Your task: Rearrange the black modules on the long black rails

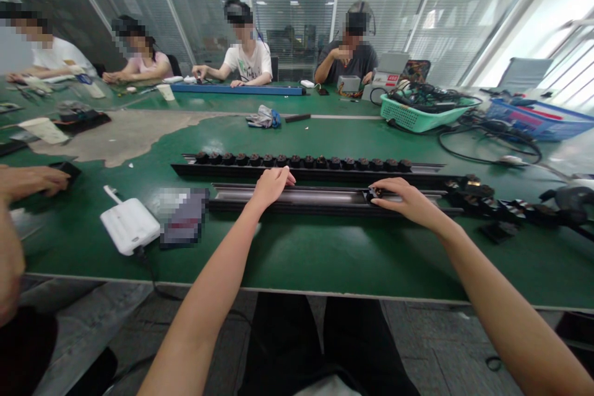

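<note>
A long black rail with a silvery channel (315,196) lies across the table in front of me. My right hand (401,195) pinches a small black part (372,194) at the right portion of this channel, thumb on the near side and fingers on the far side. My left hand (273,187) rests over the same rail left of its middle, fingers loosely bent towards the far edge, with nothing visible in them. Just behind lies a second black rail (297,169), with a row of several small black parts (321,162) standing along it.
More black parts (482,204) lie right of the rails. A white device (130,226) and a dark pouch (185,216) are at left, near a neighbour's hand (39,179). A green basket (420,112) and blue basket (538,120) hold cables. Several people sit opposite.
</note>
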Available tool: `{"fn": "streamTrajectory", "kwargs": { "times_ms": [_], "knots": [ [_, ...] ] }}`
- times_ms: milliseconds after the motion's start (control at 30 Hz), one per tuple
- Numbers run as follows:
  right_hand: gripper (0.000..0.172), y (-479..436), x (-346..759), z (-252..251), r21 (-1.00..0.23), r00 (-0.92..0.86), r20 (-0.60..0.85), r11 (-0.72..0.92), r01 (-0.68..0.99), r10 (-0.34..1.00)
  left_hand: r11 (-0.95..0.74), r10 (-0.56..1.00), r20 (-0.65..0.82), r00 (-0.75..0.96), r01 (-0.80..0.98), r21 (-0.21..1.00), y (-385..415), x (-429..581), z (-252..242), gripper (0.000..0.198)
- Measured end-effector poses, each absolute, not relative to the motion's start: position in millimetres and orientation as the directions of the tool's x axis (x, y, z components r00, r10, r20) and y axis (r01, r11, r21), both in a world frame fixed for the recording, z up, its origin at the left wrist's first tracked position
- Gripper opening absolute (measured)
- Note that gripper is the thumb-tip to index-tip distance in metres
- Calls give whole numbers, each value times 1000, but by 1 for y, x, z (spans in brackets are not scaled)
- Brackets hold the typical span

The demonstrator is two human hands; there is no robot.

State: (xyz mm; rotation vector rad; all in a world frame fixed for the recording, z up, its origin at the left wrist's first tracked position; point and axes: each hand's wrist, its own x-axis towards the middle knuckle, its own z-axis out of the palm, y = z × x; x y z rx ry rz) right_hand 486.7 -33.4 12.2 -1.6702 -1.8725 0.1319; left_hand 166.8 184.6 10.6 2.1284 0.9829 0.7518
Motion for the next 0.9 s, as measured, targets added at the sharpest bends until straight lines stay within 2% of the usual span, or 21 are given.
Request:
{"fn": "streamTrajectory", "kwargs": {
  "times_ms": [567, 900],
  "knots": [
    [44, -45, 502, 13, -526, 50, 333, 142, 838, 941, -490, 804, 214, 555, 416, 766, 183, 168, 13, 56],
    [44, -52, 521, 10, -524, 55, 304, 119, 844, 951, -499, 804, 220, 553, 426, 754, 184, 168, 13, 56]
  ]
}}
